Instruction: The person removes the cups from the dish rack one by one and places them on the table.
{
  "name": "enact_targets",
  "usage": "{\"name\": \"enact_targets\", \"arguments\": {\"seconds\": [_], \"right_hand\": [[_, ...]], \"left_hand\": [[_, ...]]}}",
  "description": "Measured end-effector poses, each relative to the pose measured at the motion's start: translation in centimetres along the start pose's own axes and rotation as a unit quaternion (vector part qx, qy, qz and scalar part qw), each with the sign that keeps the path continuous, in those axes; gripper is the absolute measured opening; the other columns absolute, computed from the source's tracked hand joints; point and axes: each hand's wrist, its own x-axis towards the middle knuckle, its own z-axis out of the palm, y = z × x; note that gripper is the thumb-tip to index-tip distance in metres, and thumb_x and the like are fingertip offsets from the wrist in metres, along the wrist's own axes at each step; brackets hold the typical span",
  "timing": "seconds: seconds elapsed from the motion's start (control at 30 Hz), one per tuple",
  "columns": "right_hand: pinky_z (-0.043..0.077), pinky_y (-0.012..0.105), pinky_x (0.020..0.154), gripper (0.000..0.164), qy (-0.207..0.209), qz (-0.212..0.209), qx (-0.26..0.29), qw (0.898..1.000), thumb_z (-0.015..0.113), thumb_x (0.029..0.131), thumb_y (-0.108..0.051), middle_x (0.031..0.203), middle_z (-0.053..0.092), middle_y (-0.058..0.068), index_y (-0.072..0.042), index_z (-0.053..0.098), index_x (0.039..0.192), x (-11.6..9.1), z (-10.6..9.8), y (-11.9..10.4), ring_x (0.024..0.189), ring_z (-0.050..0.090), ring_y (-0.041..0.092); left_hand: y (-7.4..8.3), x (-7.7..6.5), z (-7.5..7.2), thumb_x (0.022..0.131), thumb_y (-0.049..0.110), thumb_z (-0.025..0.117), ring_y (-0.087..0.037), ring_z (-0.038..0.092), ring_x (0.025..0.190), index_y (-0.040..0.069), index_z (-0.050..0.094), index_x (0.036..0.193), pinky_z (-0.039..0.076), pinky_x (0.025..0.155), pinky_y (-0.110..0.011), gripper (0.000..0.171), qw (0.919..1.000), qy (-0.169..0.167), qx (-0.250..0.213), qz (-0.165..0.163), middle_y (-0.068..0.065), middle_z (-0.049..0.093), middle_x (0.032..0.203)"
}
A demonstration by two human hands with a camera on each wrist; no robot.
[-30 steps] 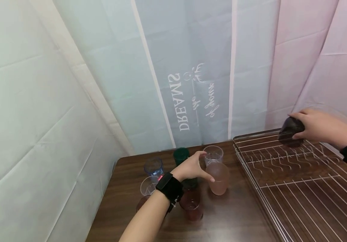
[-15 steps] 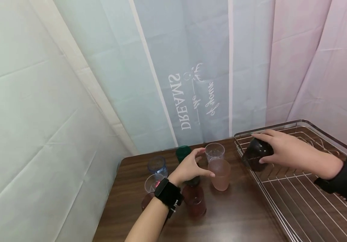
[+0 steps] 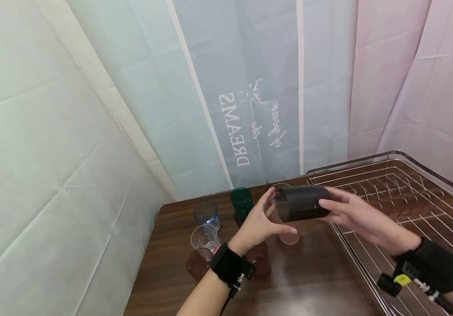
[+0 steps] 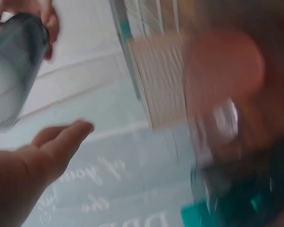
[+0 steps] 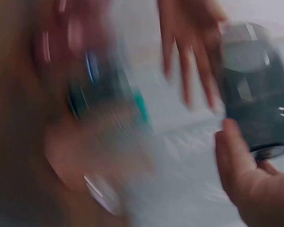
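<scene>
My right hand grips a dark grey see-through cup by one end and holds it on its side above the table. My left hand is spread at the cup's other end, thumb and fingers apart. In the left wrist view a gap shows between the left hand and the dark cup. Below the dark cup stands a pink cup, mostly covered. Behind the left hand is a green cup. A reddish cup stands under the left wrist, partly hidden.
A blue cup, a clear cup and a dark red cup stand on the left of the brown table. A wire dish rack fills the right side. Curtain-like cloth hangs behind.
My right hand has brought the dark cup left from over the rack to the left hand, turning it onto its side. The left hand has stayed nearly in place.
</scene>
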Motion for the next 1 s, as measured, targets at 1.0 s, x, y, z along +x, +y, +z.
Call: {"name": "enact_targets", "arguments": {"seconds": [1.0], "right_hand": [[0.038,0.033,0.114,0.053,-0.202,0.018,0.231,0.951,0.018,0.112,-0.001,0.147,0.055,0.006,-0.012,0.055,0.148,-2.4,-7.2,0.8,0.137,0.051,0.022]], "left_hand": [[-7.2,-5.3,9.9,0.075,0.0,0.09,-0.017,0.056,0.13,0.009,0.048,0.145,0.048,0.105,-0.029,0.082,0.9815,0.184,-0.033,-0.042,-0.001,0.055,0.141]]}}
